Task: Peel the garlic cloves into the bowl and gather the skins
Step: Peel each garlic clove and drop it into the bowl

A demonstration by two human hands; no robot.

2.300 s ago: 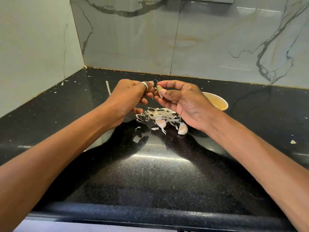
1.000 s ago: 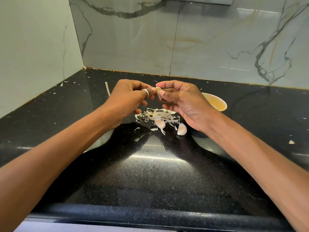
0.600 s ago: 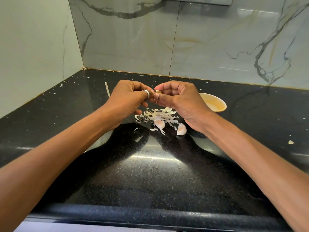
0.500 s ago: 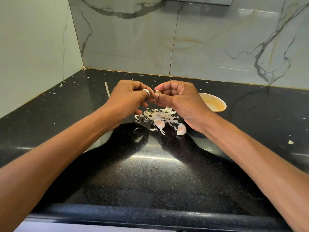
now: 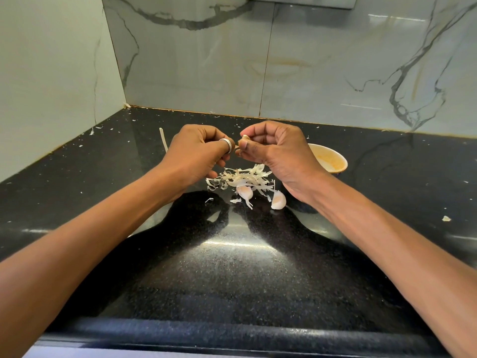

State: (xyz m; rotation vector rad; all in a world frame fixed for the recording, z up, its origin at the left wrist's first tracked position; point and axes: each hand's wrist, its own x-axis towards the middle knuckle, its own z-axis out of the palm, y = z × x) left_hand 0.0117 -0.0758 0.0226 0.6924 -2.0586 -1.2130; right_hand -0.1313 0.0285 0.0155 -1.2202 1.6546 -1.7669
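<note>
On the table: skin pile at centre, first clove touching its front, second clove just right, bowl behind right.

Two hands, one held clove, two loose cloves, one bowl, one skin pile
</note>
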